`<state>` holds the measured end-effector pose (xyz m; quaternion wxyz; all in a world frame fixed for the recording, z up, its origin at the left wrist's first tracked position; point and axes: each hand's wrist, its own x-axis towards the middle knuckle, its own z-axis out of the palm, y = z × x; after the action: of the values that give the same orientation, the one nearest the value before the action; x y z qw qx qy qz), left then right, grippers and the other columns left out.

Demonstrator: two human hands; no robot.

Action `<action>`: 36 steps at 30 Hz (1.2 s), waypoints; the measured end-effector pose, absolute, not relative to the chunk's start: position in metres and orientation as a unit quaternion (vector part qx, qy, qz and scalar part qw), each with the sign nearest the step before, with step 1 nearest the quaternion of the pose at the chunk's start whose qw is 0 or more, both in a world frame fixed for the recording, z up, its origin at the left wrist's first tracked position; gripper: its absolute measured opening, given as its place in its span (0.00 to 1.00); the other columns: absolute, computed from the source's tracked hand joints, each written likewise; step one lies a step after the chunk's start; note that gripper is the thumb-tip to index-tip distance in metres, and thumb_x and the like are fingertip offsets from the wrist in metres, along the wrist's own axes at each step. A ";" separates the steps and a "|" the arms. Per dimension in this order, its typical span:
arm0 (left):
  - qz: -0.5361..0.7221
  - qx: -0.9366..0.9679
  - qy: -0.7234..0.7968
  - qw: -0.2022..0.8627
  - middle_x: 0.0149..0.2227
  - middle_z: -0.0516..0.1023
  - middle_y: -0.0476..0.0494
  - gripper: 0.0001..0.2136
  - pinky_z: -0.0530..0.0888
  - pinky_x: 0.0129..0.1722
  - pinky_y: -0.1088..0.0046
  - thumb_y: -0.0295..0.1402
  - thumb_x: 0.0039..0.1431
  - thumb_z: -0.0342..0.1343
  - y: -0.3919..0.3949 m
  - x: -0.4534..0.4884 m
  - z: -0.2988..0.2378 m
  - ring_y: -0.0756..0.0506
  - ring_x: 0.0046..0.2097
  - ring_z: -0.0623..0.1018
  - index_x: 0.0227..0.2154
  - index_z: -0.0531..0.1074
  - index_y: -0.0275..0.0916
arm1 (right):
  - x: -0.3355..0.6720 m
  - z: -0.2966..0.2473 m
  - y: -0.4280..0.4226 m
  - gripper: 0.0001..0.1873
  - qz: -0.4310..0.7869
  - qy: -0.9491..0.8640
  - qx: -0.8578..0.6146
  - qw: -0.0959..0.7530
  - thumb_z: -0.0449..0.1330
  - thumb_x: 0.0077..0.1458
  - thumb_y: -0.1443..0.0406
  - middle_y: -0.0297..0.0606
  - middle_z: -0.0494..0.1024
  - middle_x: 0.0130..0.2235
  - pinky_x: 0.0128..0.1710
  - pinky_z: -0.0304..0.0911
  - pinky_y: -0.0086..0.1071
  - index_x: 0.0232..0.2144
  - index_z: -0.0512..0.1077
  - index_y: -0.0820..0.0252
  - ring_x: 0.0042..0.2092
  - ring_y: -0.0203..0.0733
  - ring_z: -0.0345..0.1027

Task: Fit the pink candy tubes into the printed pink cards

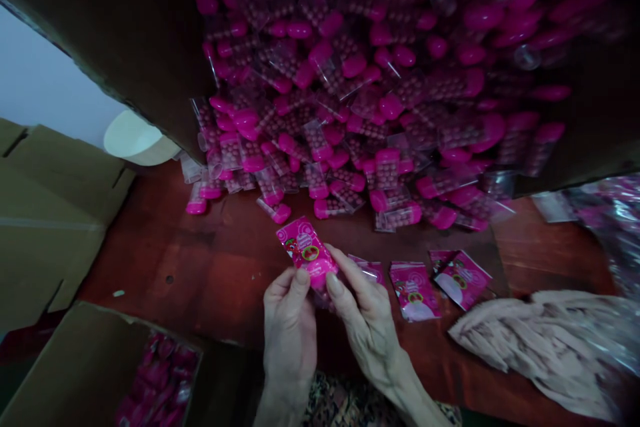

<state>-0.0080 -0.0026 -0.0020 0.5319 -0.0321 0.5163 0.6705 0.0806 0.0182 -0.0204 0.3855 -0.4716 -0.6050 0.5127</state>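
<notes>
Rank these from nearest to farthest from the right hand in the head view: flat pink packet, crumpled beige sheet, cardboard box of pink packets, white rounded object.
From the right hand:
1. Flat pink packet, just to its right.
2. Crumpled beige sheet, farther right.
3. Cardboard box of pink packets, lower left.
4. White rounded object, far upper left.

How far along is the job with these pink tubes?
It looks like just a little! Done: a few printed pink packets lie on the wooden table, and more sit in the cardboard box. In hand: the left hand and right hand hold one packet. Still to go: a big heap of pink-capped clear tubes.
</notes>
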 end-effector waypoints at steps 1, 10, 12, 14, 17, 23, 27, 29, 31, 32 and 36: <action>0.672 -0.041 0.517 0.529 0.26 0.79 0.47 0.08 0.72 0.37 0.75 0.35 0.41 0.66 -0.003 -0.006 -0.002 0.51 0.29 0.75 0.23 0.77 0.36 | 0.081 -0.020 0.018 0.19 0.491 -0.619 -0.474 0.389 0.52 0.60 0.62 0.39 0.80 0.39 0.37 0.71 0.31 0.52 0.68 0.58 0.36 0.41 0.75; 0.694 -0.050 0.504 0.512 0.25 0.79 0.45 0.08 0.74 0.33 0.74 0.37 0.41 0.66 -0.008 0.011 0.005 0.50 0.28 0.76 0.22 0.77 0.37 | 0.076 -0.018 0.012 0.13 0.390 -0.626 -0.489 0.464 0.53 0.59 0.62 0.37 0.80 0.32 0.29 0.70 0.26 0.44 0.71 0.60 0.28 0.37 0.74; 0.702 -0.022 0.517 0.490 0.28 0.79 0.45 0.08 0.73 0.37 0.72 0.37 0.44 0.64 -0.008 0.008 0.003 0.48 0.32 0.76 0.24 0.78 0.37 | 0.075 -0.016 0.014 0.13 0.473 -0.572 -0.489 0.458 0.53 0.59 0.61 0.33 0.77 0.26 0.26 0.68 0.25 0.43 0.71 0.58 0.25 0.35 0.71; 0.709 0.018 0.535 0.459 0.30 0.79 0.45 0.08 0.72 0.41 0.71 0.37 0.44 0.64 -0.009 0.002 -0.001 0.47 0.36 0.76 0.26 0.78 0.37 | 0.075 -0.013 0.017 0.14 0.563 -0.507 -0.482 0.440 0.53 0.58 0.58 0.31 0.73 0.22 0.20 0.64 0.23 0.42 0.73 0.57 0.21 0.33 0.66; 0.705 0.103 0.562 0.419 0.28 0.78 0.46 0.09 0.72 0.40 0.71 0.39 0.48 0.61 -0.010 -0.012 -0.005 0.46 0.36 0.76 0.27 0.78 0.38 | 0.074 -0.009 0.018 0.17 0.671 -0.423 -0.455 0.405 0.54 0.56 0.54 0.29 0.67 0.20 0.16 0.56 0.22 0.40 0.75 0.56 0.19 0.30 0.57; 0.654 0.204 0.620 0.384 0.23 0.74 0.53 0.06 0.69 0.29 0.81 0.33 0.53 0.58 -0.014 -0.024 -0.002 0.53 0.27 0.71 0.24 0.76 0.38 | 0.072 -0.013 0.019 0.15 0.751 -0.349 -0.406 0.387 0.55 0.56 0.55 0.28 0.63 0.20 0.18 0.53 0.20 0.41 0.75 0.55 0.20 0.27 0.52; 0.679 0.183 0.617 0.353 0.28 0.78 0.55 0.02 0.71 0.35 0.83 0.30 0.52 0.59 -0.016 -0.018 -0.007 0.54 0.33 0.75 0.27 0.76 0.42 | 0.072 -0.018 0.019 0.13 0.775 -0.304 -0.385 0.398 0.55 0.57 0.57 0.27 0.61 0.20 0.18 0.51 0.19 0.40 0.74 0.55 0.20 0.26 0.48; 0.681 0.220 0.615 0.332 0.33 0.79 0.55 0.05 0.71 0.40 0.80 0.27 0.51 0.59 -0.018 -0.015 -0.010 0.53 0.38 0.76 0.30 0.77 0.44 | 0.072 -0.020 0.020 0.12 0.791 -0.277 -0.373 0.397 0.55 0.58 0.58 0.26 0.60 0.21 0.17 0.49 0.18 0.39 0.74 0.56 0.20 0.25 0.46; 0.675 0.285 0.621 0.278 0.36 0.79 0.54 0.09 0.72 0.43 0.77 0.23 0.50 0.59 -0.019 -0.014 -0.012 0.51 0.41 0.76 0.31 0.77 0.44 | 0.072 -0.020 0.020 0.11 0.806 -0.253 -0.365 0.392 0.55 0.58 0.58 0.26 0.59 0.21 0.16 0.46 0.18 0.37 0.74 0.56 0.20 0.25 0.44; 0.665 0.325 0.628 0.239 0.36 0.79 0.54 0.11 0.72 0.44 0.75 0.21 0.49 0.59 -0.019 -0.015 -0.012 0.50 0.42 0.76 0.32 0.76 0.44 | 0.072 -0.019 0.020 0.11 0.810 -0.247 -0.363 0.389 0.55 0.58 0.58 0.26 0.58 0.21 0.16 0.45 0.18 0.36 0.74 0.57 0.20 0.25 0.43; 0.564 0.511 0.642 0.094 0.35 0.79 0.48 0.15 0.73 0.44 0.68 0.16 0.49 0.56 -0.016 -0.025 -0.009 0.47 0.41 0.76 0.37 0.75 0.39 | 0.070 -0.015 0.021 0.12 0.785 -0.270 -0.399 0.390 0.56 0.57 0.57 0.28 0.60 0.22 0.17 0.46 0.19 0.34 0.74 0.58 0.21 0.26 0.44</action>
<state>-0.0251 -0.0156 -0.0090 0.0938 0.5114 0.6419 0.5636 0.0704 0.0205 -0.0150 0.3896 -0.3994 -0.2697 0.7848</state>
